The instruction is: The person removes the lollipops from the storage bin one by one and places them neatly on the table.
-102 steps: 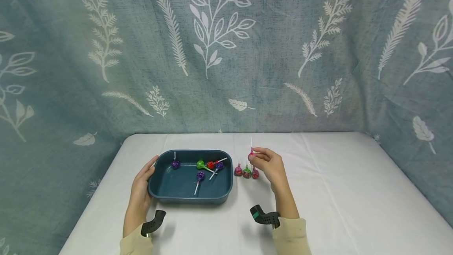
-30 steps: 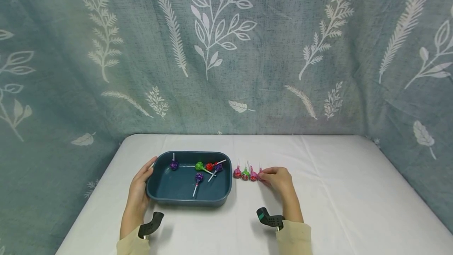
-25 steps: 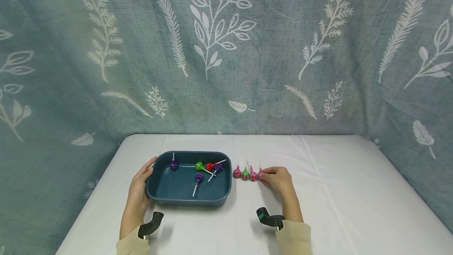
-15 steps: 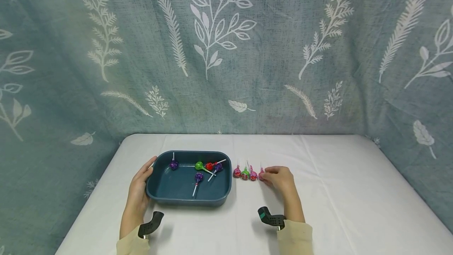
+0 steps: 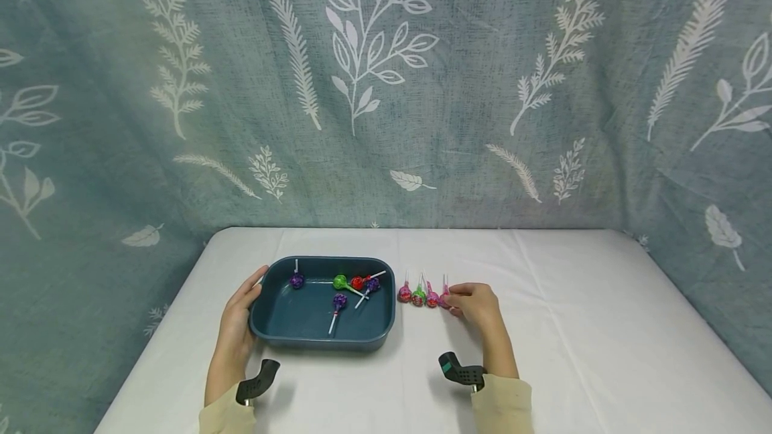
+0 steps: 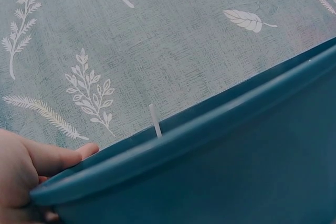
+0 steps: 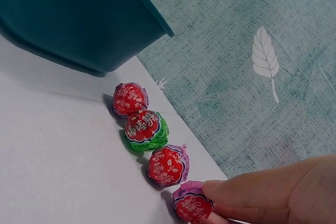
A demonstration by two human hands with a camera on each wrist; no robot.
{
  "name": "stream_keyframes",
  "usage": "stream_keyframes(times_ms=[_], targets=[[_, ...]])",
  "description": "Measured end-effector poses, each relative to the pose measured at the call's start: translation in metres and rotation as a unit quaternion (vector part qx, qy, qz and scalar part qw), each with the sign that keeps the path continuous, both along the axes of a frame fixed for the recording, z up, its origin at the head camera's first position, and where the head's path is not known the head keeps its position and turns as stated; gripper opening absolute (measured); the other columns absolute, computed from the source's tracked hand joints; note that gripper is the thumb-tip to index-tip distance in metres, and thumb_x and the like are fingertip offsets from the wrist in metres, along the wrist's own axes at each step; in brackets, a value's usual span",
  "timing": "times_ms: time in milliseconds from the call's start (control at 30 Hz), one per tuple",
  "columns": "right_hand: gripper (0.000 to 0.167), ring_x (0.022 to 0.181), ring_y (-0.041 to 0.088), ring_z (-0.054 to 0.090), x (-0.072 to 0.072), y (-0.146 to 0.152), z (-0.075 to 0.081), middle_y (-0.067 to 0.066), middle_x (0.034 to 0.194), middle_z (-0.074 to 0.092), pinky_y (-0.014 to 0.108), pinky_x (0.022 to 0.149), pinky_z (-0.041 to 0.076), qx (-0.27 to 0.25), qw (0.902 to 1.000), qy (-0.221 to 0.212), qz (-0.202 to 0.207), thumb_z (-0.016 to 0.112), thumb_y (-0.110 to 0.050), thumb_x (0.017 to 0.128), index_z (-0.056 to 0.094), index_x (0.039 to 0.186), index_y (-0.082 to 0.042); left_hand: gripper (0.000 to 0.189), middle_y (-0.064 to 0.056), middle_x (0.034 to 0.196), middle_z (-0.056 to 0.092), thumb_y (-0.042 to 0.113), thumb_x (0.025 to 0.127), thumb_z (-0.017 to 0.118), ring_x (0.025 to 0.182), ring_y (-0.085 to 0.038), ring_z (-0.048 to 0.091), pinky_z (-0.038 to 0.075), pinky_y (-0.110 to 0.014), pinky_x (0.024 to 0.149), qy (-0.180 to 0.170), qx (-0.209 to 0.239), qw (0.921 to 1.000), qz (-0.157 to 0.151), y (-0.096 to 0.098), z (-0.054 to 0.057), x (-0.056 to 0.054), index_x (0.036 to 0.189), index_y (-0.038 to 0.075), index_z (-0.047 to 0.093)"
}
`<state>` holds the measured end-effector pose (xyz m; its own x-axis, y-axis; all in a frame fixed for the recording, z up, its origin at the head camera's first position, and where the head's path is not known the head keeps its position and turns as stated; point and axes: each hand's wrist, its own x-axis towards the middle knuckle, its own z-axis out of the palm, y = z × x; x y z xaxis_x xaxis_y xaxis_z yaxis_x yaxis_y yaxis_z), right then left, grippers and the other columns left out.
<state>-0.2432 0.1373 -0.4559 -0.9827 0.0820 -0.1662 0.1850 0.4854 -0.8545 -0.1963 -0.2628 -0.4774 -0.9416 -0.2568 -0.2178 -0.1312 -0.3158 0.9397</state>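
Note:
My left hand [image 5: 237, 327] rests against the left end of a dark blue rectangular tray [image 5: 322, 345], its fingers lying straight along the outer wall. In the left wrist view, fingertips show beside the tray's rim [image 6: 173, 139]. To the right of the tray, my right hand [image 5: 478, 307] pinches a pink-wrapped lollipop [image 7: 193, 203] at the right end of a row on the table. Beside it in the row are a pink lollipop [image 7: 168, 165], a green one [image 7: 147, 130] and another pink one [image 7: 129, 99] nearest the tray. Their sticks point up and away.
Inside the tray lie purple lollipops, one [image 5: 297, 280] at the back left and another [image 5: 340, 301] near the middle. A green lollipop [image 5: 340, 282] and a red one [image 5: 358, 283] lie toward the right. White cloth covers the table [image 5: 579, 327]; a leaf-patterned curtain [image 5: 458, 86] hangs behind.
My right hand has lowered the pink lollipop from above the row to its right end, then shifted it slightly right and back left. The left hand stays at the tray.

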Motion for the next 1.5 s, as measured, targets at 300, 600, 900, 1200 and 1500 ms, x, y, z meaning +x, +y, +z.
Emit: stream_keyframes(times_ms=[300,600,900,1200,1500], targets=[[0.031,0.068,0.023,0.066,0.002,0.003,0.004,0.015,0.091,0.07,0.031,0.063,0.051,0.024,0.9996,0.008,0.009,0.069,-0.011,0.087,0.066,0.111,0.009,0.042,0.004,0.155,0.03,0.02,0.105,0.04,0.144,-0.013,0.018,0.017,-0.038,0.114,0.006,-0.004,1.0,-0.004,-0.001,0.001,0.0,0.146,0.017,0.045],[0.033,0.066,0.024,0.06,0.001,0.004,0.005,0.01,0.085,0.067,0.027,0.057,0.045,0.02,0.9995,0.023,-0.007,0.065,-0.011,0.087,0.065,0.116,0.006,0.041,0.005,0.155,0.03,0.02,0.105,0.04,0.144,-0.013,0.018,0.017,-0.038,0.114,0.002,-0.01,0.9999,-0.002,-0.002,0.0,-0.001,0.145,0.018,0.046],[0.036,0.094,0.031,0.063,0.004,-0.002,0.021,0.019,0.108,0.066,0.037,0.077,0.053,-0.032,0.9987,0.038,0.007,0.065,-0.015,0.09,0.062,0.122,0.003,0.041,0.004,0.155,0.032,0.02,0.104,0.04,0.143,-0.013,0.02,0.018,-0.037,0.114,0.0,-0.009,1.0,0.003,-0.003,0.001,-0.002,0.145,0.018,0.047],[0.033,0.099,0.035,0.062,0.008,-0.019,0.03,0.014,0.104,0.065,0.044,0.084,0.052,-0.103,0.9931,0.046,0.031,0.065,-0.013,0.091,0.063,0.12,0.002,0.041,0.004,0.155,0.032,0.02,0.105,0.04,0.143,-0.013,0.02,0.019,-0.037,0.114,-0.002,-0.01,0.9999,0.005,-0.003,0.002,-0.003,0.145,0.018,0.046],[0.028,0.093,0.031,0.064,0.01,-0.056,0.036,0.01,0.097,0.067,0.045,0.08,0.053,-0.127,0.9865,0.062,0.083,0.067,-0.011,0.089,0.067,0.115,0.0,0.041,0.004,0.155,0.031,0.02,0.105,0.039,0.143,-0.012,0.02,0.018,-0.036,0.114,0.003,-0.004,1.0,0.0,0.0,-0.001,-0.003,0.146,0.017,0.045]])
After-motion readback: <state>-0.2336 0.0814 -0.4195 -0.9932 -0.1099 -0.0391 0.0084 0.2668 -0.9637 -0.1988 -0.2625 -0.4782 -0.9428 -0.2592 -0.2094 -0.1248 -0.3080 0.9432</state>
